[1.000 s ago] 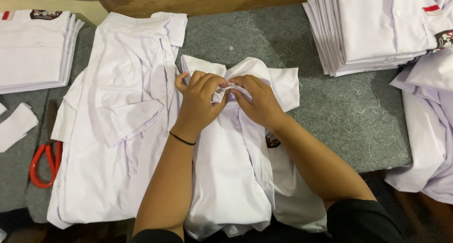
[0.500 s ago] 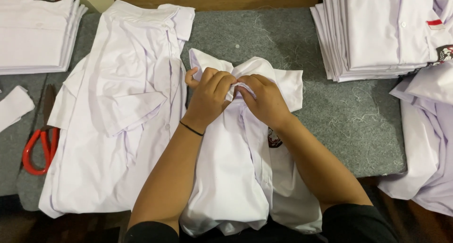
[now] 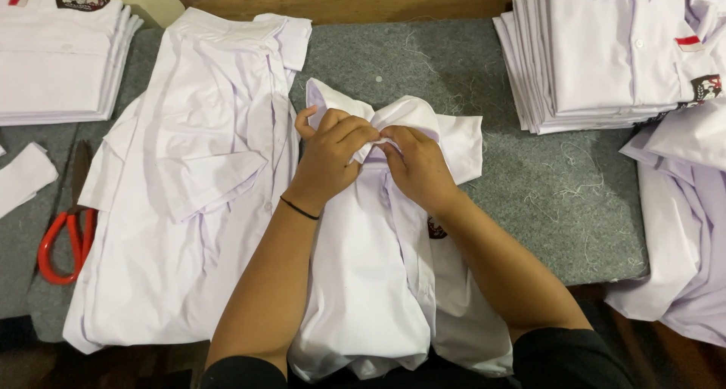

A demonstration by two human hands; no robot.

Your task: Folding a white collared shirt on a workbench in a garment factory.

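Both hands, left and right, pinch collar of white cotton shirt mid grey felt surface | risk: collar fold slips, creases | red-handled scissors far left of shirt

I see a smooth matt cloth shirt on rough grey felt, glossy red plastic scissor handles left.

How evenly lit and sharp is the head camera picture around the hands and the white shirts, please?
Head view: light soft and even, white shirt bright yet folds readable; left hand and right hand sharp, without motion blur; bottom edge falls dark; folded stack slightly washed out.
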